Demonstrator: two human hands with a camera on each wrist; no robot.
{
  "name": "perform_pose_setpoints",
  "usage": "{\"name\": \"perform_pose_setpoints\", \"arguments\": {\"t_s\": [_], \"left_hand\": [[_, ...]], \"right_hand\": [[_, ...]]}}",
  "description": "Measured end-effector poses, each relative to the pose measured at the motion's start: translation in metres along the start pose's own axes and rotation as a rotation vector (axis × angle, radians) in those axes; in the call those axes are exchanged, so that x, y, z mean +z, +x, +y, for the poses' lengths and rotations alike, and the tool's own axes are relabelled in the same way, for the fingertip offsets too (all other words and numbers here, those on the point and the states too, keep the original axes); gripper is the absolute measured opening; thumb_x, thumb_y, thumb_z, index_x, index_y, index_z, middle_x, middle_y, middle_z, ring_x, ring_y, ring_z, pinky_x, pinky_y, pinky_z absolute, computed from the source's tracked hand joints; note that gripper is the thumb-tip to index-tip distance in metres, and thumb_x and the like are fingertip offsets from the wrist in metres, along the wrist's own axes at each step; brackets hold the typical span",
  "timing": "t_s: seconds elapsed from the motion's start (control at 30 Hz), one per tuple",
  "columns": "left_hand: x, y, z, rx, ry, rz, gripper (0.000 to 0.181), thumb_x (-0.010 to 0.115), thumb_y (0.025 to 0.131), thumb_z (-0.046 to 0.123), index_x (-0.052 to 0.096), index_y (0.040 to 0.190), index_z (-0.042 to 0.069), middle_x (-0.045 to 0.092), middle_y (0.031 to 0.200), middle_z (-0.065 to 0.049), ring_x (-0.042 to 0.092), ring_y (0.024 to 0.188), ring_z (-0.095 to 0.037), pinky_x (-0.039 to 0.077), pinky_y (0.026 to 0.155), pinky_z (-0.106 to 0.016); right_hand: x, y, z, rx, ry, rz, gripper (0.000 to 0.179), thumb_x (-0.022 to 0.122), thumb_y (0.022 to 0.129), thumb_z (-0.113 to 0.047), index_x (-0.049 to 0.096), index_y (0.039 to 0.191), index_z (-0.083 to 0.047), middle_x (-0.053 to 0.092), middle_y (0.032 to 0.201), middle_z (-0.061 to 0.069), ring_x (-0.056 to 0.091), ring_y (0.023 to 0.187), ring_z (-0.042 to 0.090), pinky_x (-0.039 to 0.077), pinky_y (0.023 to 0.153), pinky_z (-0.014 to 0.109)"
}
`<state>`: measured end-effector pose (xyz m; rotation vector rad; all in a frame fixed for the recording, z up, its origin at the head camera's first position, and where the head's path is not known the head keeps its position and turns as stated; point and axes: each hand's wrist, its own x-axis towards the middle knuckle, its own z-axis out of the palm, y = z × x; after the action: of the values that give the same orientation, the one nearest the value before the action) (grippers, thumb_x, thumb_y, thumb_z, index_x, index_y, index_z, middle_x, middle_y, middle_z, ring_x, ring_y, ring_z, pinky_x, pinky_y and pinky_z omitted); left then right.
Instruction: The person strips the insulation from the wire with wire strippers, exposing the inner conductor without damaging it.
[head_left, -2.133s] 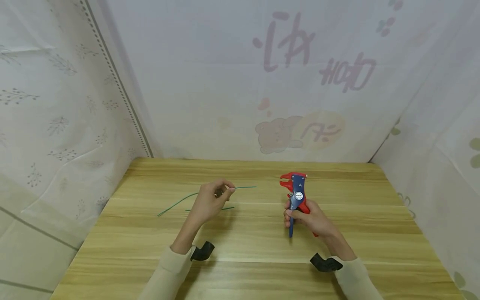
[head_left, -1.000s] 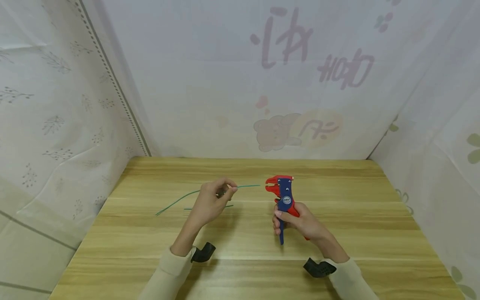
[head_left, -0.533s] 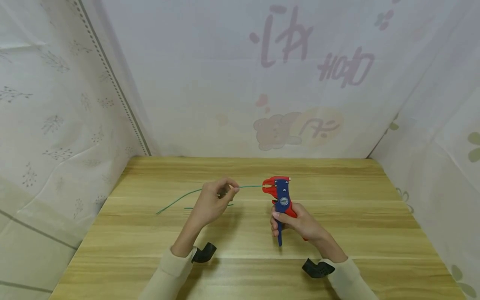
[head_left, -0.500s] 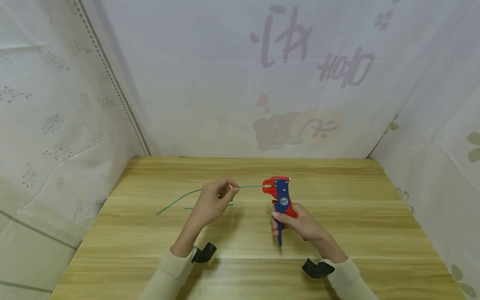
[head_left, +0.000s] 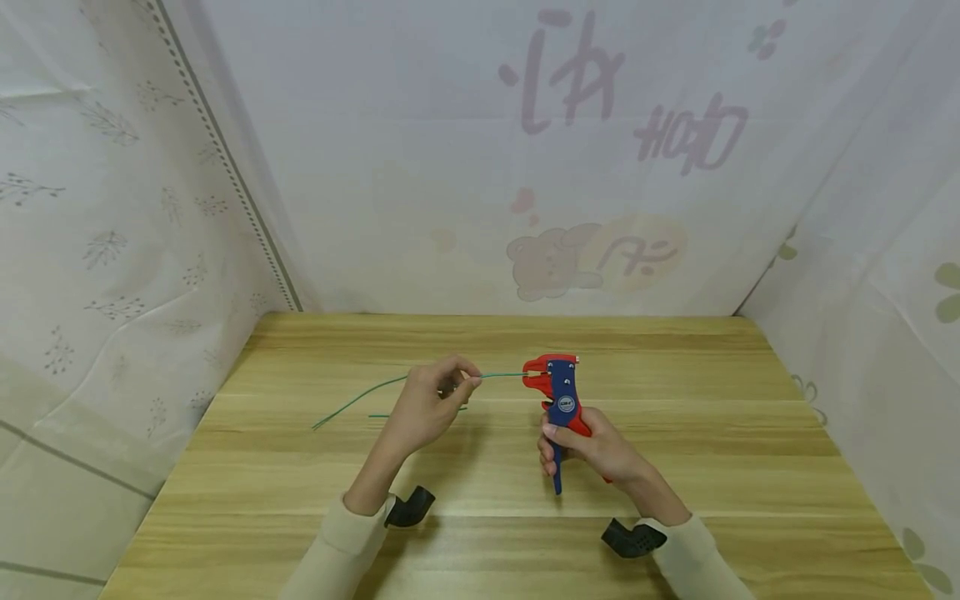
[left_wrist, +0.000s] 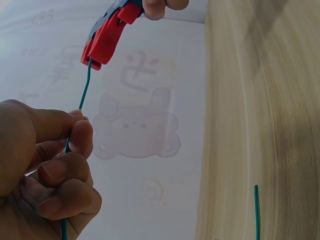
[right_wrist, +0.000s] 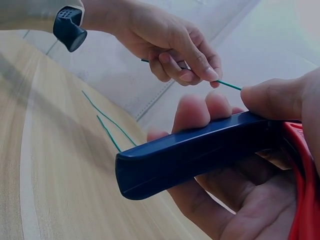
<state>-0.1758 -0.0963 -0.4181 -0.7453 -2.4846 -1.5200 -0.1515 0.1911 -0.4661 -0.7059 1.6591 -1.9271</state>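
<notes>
My left hand point(head_left: 435, 402) pinches a thin green wire point(head_left: 502, 375) between thumb and forefinger, its longer part trailing away to the left. In my right hand point(head_left: 588, 442) is a wire stripper point(head_left: 561, 383) with red jaws and a blue body, held upright by its handles. The wire's short free end reaches in between the stripper's red jaws; the left wrist view shows the wire point(left_wrist: 86, 85) entering at their tip. Blue handle point(right_wrist: 190, 152) and curled fingers fill the right wrist view, where the jaws are out of sight.
More green wire point(head_left: 378, 416) lies on the wooden table point(head_left: 675, 467), partly behind the left hand. A printed white curtain point(head_left: 420, 183) hangs behind the table and along both sides. Each cream sleeve carries a black wrist piece point(head_left: 410, 507).
My right hand has brought the stripper leftward, so that its jaws now stand around the wire's end. The left hand has shifted slightly right, keeping its pinch on the wire.
</notes>
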Motion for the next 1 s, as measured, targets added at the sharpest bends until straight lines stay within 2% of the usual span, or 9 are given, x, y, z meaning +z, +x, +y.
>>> {"name": "perform_pose_setpoints", "arguments": {"t_s": [0.13, 0.23, 0.37, 0.47, 0.63, 0.87, 1.0], "left_hand": [[0.0004, -0.0001, 0.0009, -0.001, 0.004, 0.0, 0.005, 0.066, 0.101, 0.011, 0.071, 0.1, 0.011, 0.059, 0.066, -0.001, 0.041, 0.048, -0.002, 0.029, 0.047, -0.019], [0.0008, 0.0, 0.001, -0.006, 0.001, -0.003, 0.005, 0.066, 0.101, 0.011, 0.071, 0.101, 0.01, 0.06, 0.066, -0.007, 0.041, 0.048, -0.002, 0.029, 0.047, -0.018], [0.0014, 0.0002, 0.0008, -0.008, 0.001, -0.005, 0.005, 0.066, 0.101, 0.011, 0.071, 0.101, 0.011, 0.062, 0.068, -0.014, 0.041, 0.048, -0.002, 0.029, 0.048, -0.018], [0.0021, 0.0004, 0.0002, -0.003, 0.008, -0.004, 0.005, 0.066, 0.101, 0.011, 0.071, 0.101, 0.011, 0.061, 0.066, -0.009, 0.042, 0.048, -0.002, 0.029, 0.047, -0.018], [0.0033, 0.0006, -0.0007, 0.006, 0.018, -0.009, 0.006, 0.066, 0.101, 0.012, 0.071, 0.101, 0.009, 0.058, 0.065, 0.002, 0.041, 0.048, -0.002, 0.03, 0.047, -0.018], [0.0041, 0.0003, 0.0002, -0.003, 0.017, -0.009, 0.006, 0.066, 0.101, 0.011, 0.071, 0.102, 0.008, 0.056, 0.065, 0.003, 0.04, 0.048, -0.001, 0.03, 0.048, -0.018], [0.0047, 0.0002, 0.0007, -0.001, 0.019, -0.008, 0.006, 0.067, 0.101, 0.011, 0.071, 0.102, 0.008, 0.057, 0.066, 0.003, 0.04, 0.048, -0.001, 0.03, 0.048, -0.018]], "right_hand": [[0.0004, 0.0, 0.0, -0.01, -0.006, -0.001, 0.019, 0.046, 0.11, -0.011, 0.048, 0.111, 0.008, 0.065, 0.084, 0.004, 0.069, 0.074, 0.015, 0.062, 0.077, 0.04], [0.0004, 0.0002, 0.0007, 0.003, -0.007, 0.009, 0.021, 0.048, 0.11, -0.013, 0.048, 0.111, 0.009, 0.064, 0.083, 0.003, 0.068, 0.072, 0.014, 0.062, 0.076, 0.038], [0.0004, 0.0006, 0.0019, -0.008, -0.009, 0.0, 0.028, 0.047, 0.11, -0.011, 0.043, 0.11, 0.016, 0.063, 0.082, 0.005, 0.067, 0.071, 0.014, 0.062, 0.073, 0.038], [0.0008, 0.0008, 0.0026, -0.026, -0.005, -0.016, 0.032, 0.045, 0.11, -0.009, 0.039, 0.11, 0.022, 0.062, 0.081, 0.006, 0.067, 0.07, 0.014, 0.062, 0.073, 0.039], [0.0017, 0.0009, 0.0028, -0.024, 0.007, -0.019, 0.031, 0.045, 0.11, -0.01, 0.039, 0.11, 0.021, 0.061, 0.081, 0.004, 0.066, 0.07, 0.013, 0.061, 0.073, 0.036], [0.0024, 0.0011, 0.0018, -0.011, 0.016, -0.014, 0.019, 0.045, 0.11, -0.011, 0.046, 0.11, 0.008, 0.059, 0.08, 0.003, 0.065, 0.068, 0.012, 0.06, 0.072, 0.033], [0.0034, 0.0007, 0.0025, -0.009, 0.015, -0.009, 0.026, 0.045, 0.11, -0.012, 0.042, 0.108, 0.014, 0.057, 0.078, 0.003, 0.063, 0.067, 0.012, 0.059, 0.07, 0.031]]}}
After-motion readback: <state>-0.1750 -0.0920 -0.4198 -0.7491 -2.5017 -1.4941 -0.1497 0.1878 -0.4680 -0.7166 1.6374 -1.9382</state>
